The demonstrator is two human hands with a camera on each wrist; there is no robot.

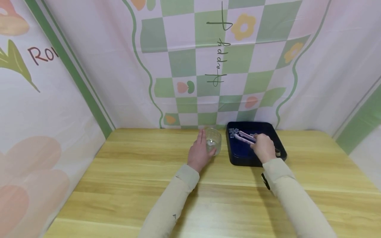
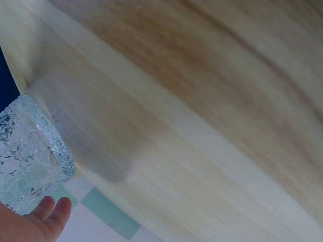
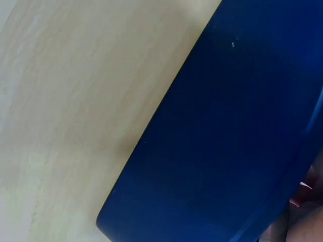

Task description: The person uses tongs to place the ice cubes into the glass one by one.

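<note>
Sleeves (image 1: pixel 171 201) cut off, hands (image 1: pixel 198 154) half-hiding glass (image 1: pixel 216 141) and tongs (image 1: pixel 244 138), clear pieces (image 1: pixel 232 131) indistinct

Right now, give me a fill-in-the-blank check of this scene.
The tongs are in the person's ____ hand.
In the head view, the glass stands to the ____ of the dark tray.
The left hand is nearest to the ____.
The checked cloth bears the word ____.
Missing words: right; left; glass; Happy.
</note>
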